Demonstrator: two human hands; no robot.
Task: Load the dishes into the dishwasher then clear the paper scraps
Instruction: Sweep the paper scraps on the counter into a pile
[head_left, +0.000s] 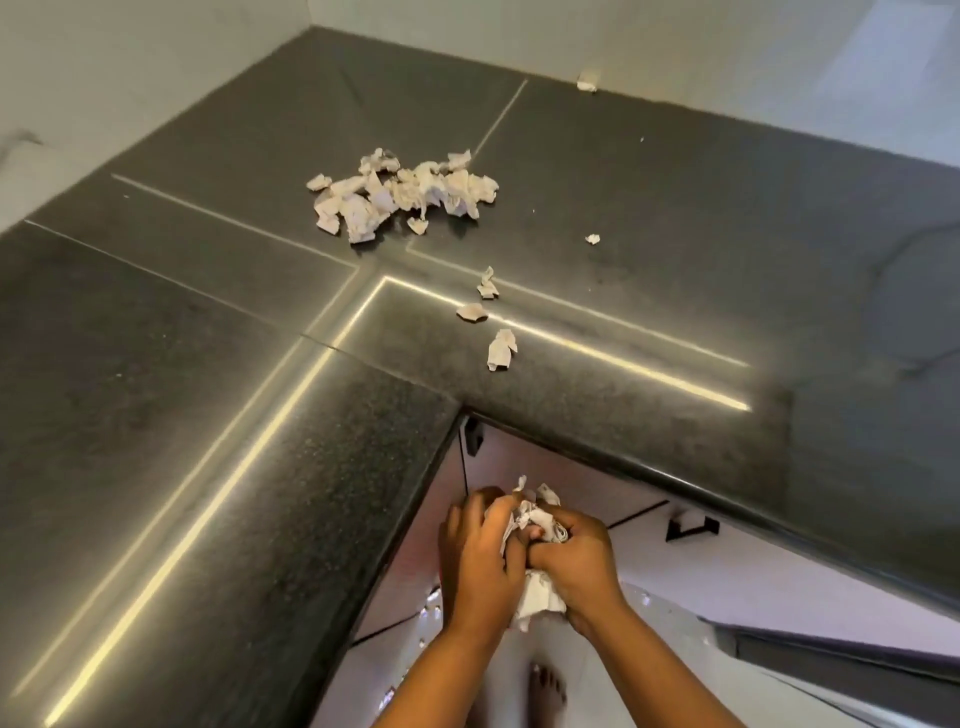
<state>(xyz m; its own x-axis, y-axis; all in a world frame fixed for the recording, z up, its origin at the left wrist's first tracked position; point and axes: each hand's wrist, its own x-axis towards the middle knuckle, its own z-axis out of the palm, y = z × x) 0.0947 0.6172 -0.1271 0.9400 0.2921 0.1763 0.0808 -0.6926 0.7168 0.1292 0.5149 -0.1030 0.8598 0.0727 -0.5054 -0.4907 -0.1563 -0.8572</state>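
At the bottom edge of the frame a bare foot (545, 686) is seen between the two forearms. Just above it, in the lower centre, the left hand (480, 561) and the right hand (576, 566) are brought together, touching, with the fingers of both curled round a wad of paper (537, 603). Crumpled ends of the wad are seen sticking out above and below the hands. The hands are held in front of the table's inner corner, below its edge and not over its top.

Behind the hands, pale cabinet doors (649, 571) are seen under the table, with a black handle (693, 529) to the right and another (472, 434) right under the corner.

The table (208, 415) is a dark, speckled, polished L-shaped top that fills most of the frame; bright strips of light are reflected along it.

Four loose scraps (501, 349) are strung out right of centre, one behind the other and apart. Further back, in the upper centre, a pile of paper scraps (405, 195) is heaped on the table. One small scrap (587, 83) lies at the upper right, against the pale wall (208, 52) that closes the table off at the back.
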